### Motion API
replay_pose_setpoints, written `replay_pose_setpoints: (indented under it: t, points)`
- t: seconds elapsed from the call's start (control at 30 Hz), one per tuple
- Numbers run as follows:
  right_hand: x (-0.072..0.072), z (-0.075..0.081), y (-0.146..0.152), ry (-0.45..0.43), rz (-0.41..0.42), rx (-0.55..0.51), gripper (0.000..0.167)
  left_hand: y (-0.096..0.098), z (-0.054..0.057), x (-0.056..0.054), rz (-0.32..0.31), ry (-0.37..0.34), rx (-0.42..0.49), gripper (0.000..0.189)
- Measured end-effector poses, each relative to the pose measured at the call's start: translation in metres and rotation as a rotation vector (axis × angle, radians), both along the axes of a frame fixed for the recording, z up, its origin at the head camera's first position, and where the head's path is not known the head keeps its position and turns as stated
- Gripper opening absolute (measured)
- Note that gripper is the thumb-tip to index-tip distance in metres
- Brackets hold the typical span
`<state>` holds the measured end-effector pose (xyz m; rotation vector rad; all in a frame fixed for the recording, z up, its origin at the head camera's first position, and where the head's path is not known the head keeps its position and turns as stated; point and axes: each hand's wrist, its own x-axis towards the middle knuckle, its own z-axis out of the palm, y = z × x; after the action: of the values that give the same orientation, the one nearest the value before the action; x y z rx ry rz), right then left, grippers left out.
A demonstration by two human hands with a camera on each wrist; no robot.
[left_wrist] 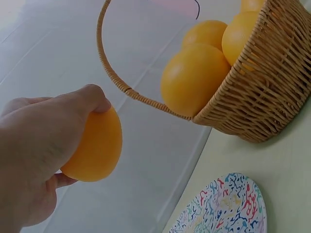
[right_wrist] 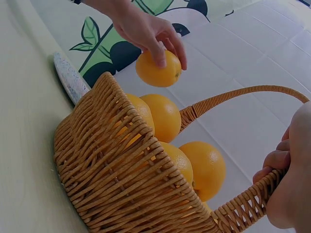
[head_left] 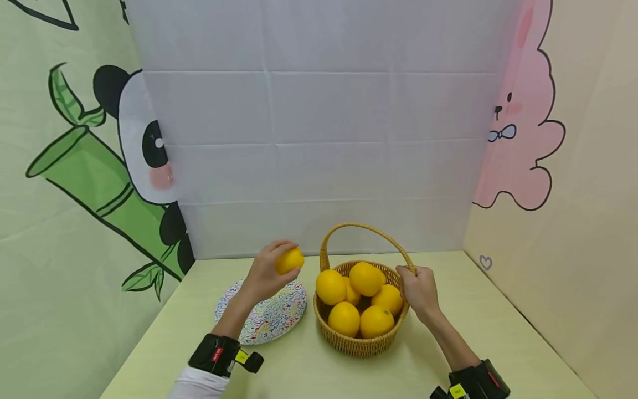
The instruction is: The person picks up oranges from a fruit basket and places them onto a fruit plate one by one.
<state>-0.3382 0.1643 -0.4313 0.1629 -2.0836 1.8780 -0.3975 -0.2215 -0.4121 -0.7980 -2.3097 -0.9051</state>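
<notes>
My left hand [head_left: 269, 271] grips an orange [head_left: 289, 261] and holds it up in the air, above the far part of a speckled plate [head_left: 274, 318]. In the left wrist view the orange [left_wrist: 97, 145] sits between thumb and fingers. To its right stands a wicker basket [head_left: 359, 346] with several oranges [head_left: 344, 320] heaped inside. My right hand [head_left: 421, 291] is wrapped round the base of the basket's tall arched handle [head_left: 356, 225] on the right side. The right wrist view shows those curled fingers on the woven handle [right_wrist: 250, 201].
Everything stands on a pale yellow-green table [head_left: 448, 332]. A light grey sheet [head_left: 324, 138] hangs behind it. At the left is a wall with a panda and bamboo print [head_left: 99, 183], at the right one with a pink animal [head_left: 518, 138].
</notes>
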Motion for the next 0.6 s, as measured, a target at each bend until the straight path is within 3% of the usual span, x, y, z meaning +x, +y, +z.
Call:
replay_pose_setpoints:
  t: [0.6]
  points:
    - [-0.006,-0.001,0.009,-0.001,-0.003,0.003,0.054,-0.023,-0.017,-0.032,0.236,-0.165,0.159,0.056]
